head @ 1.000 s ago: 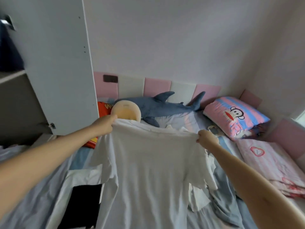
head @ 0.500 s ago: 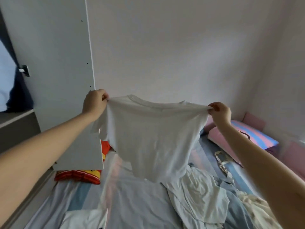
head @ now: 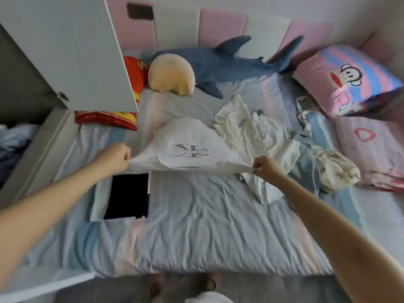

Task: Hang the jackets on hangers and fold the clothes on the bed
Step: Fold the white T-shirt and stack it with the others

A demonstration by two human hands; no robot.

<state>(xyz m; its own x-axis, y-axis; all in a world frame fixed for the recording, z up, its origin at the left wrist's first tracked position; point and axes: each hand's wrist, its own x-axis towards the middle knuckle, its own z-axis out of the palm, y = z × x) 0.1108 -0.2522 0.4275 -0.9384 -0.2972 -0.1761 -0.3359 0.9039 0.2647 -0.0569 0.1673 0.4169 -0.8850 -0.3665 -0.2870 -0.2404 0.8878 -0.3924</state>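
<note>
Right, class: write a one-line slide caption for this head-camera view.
Left hand and right hand pinch a white logo T-shirt, stretched over the striped bed.

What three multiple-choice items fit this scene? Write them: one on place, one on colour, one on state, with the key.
1. Where on the bed does the toy shark lie?
A. along the headboard
B. at the foot
C. in the middle

2. What colour is the folded garment beside the left hand?
A. red
B. black
C. green

3. How is the white T-shirt held?
A. two hands pinch it
B. one hand alone pinches it
C. nobody touches it

Key: 1A, the shark lies against the padded panels; 2B, it looks black; 3A, the left hand and the right hand each pinch an edge.
</note>
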